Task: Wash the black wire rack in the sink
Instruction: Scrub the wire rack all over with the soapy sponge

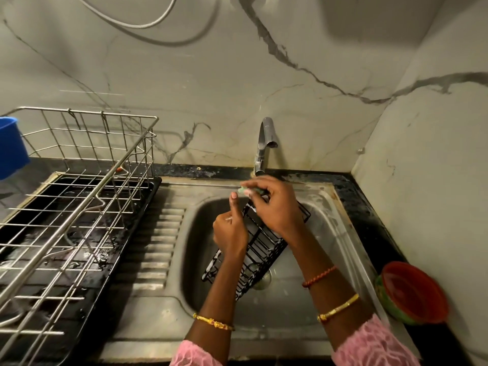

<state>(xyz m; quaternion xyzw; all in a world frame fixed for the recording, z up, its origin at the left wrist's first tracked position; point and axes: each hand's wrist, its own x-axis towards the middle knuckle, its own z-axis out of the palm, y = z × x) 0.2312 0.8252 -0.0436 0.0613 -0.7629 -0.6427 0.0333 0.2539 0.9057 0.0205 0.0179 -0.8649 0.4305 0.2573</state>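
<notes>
The black wire rack (257,249) leans tilted inside the steel sink (311,299), its far end raised toward the tap, with white suds on its wires. My left hand (229,228) grips the rack's left edge, thumb pointing up. My right hand (272,204) is over the rack's upper end and pinches a small green scrubber (244,190) against the wires. Part of the rack is hidden under both hands.
A steel tap (265,143) stands behind the sink with no water running. A large steel dish rack (79,207) sits on a black tray (148,204) to the left, a blue tub (12,147) beyond it. A red and green bowl (414,291) rests on the counter at right.
</notes>
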